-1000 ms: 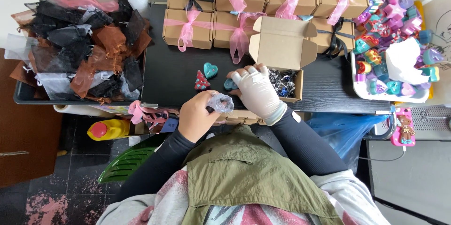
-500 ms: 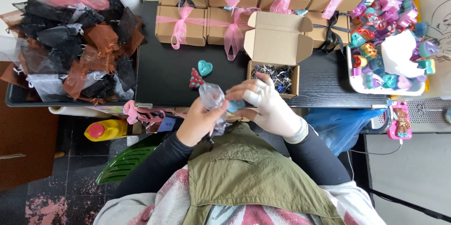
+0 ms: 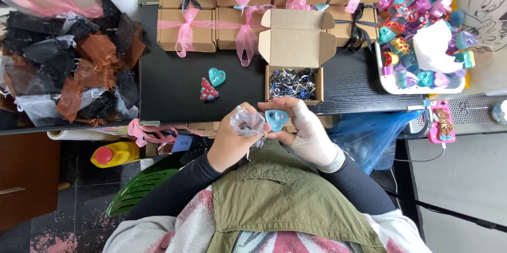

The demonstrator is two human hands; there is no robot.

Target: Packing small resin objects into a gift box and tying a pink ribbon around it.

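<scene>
Dark tabletop (image 3: 174, 94) fills the middle of the view, with brown gift boxes (image 3: 186, 29) tied in pink ribbon along its far edge and a heap of mesh bags (image 3: 68, 68) at one side. An open box (image 3: 294, 81) of shredded filling sits near the front edge, a tray of coloured shapes (image 3: 417, 31) beyond it. Both hands meet just below the table edge: the left hand (image 3: 232, 144) grips a small clear pouch (image 3: 249, 123), the gloved right hand (image 3: 309, 134) pinches a blue heart (image 3: 276, 119) beside its mouth. Two more small shapes (image 3: 211, 84) lie on the table.
</scene>
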